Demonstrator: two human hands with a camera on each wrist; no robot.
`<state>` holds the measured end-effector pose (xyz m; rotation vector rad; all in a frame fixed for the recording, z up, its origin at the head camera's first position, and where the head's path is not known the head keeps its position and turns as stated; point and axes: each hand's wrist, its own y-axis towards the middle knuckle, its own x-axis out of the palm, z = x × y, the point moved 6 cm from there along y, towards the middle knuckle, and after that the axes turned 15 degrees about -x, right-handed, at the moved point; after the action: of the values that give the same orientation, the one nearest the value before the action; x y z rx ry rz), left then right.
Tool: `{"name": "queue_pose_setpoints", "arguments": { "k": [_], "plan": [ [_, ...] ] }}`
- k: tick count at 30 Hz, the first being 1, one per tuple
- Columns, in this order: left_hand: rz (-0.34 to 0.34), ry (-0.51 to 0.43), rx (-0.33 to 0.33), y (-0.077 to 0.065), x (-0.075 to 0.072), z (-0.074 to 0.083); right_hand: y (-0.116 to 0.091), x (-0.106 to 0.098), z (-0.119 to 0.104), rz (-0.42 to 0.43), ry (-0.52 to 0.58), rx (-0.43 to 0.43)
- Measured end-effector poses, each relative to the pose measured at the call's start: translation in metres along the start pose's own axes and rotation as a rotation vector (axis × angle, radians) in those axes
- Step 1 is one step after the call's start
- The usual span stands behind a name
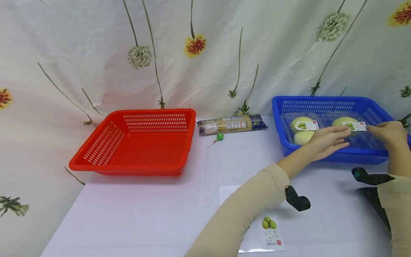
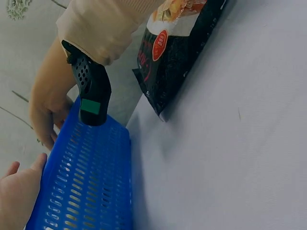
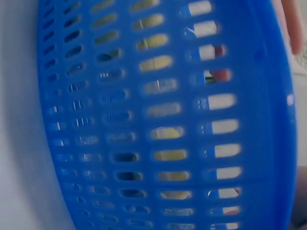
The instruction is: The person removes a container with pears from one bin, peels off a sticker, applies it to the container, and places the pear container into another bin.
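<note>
Inside the blue basket point(image 1: 334, 157) lie two clear plastic boxes holding pale green round fruit. One box point(image 1: 287, 125) bears a white label point(image 1: 310, 125) with a fruit picture. Across the other box lies a second such label point(image 1: 359, 126). My left hand point(image 1: 330, 141) reaches over the near rim, fingers fairly straight at that label's left end. The fingertips of my right hand point(image 1: 390, 134) pinch its right end. In the left wrist view, my right hand point(image 2: 48, 110) is bent over the basket rim. The basket's slotted wall point(image 3: 144, 120) fills most of the right wrist view.
A red basket point(image 1: 144, 172) stands at left. Between the baskets lie a noodle packet point(image 1: 231, 125) and a green lollipop point(image 1: 219, 137). Near the front is a clear sheet point(image 1: 253, 246) with a printed fruit label point(image 1: 271, 232). A black food bag point(image 2: 168, 57) lies at right.
</note>
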<state>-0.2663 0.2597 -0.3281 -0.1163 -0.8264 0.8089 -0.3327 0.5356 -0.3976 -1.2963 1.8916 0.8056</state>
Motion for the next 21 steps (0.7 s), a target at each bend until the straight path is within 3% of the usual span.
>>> {"name": "queue_pose_setpoints", "arguments": {
  "k": [2,8,13,16,21],
  "plan": [
    [-0.015,0.012,0.011,-0.003,-0.001,0.000,-0.011,-0.004,-0.021,0.003,-0.045,-0.041],
    [-0.093,0.019,0.042,-0.023,-0.009,0.001,-0.091,-0.026,-0.142,-0.005,-0.124,-0.232],
    [-0.149,0.173,0.101,-0.057,-0.019,0.016,-0.107,-0.019,-0.176,-0.012,-0.085,-0.384],
    [-0.090,0.351,0.184,-0.076,-0.035,0.027,-0.115,-0.011,-0.197,-0.018,-0.047,-0.501],
    [0.165,0.758,0.382,-0.108,-0.068,0.047,-0.128,0.005,-0.231,-0.014,-0.019,-0.635]
  ]
}}
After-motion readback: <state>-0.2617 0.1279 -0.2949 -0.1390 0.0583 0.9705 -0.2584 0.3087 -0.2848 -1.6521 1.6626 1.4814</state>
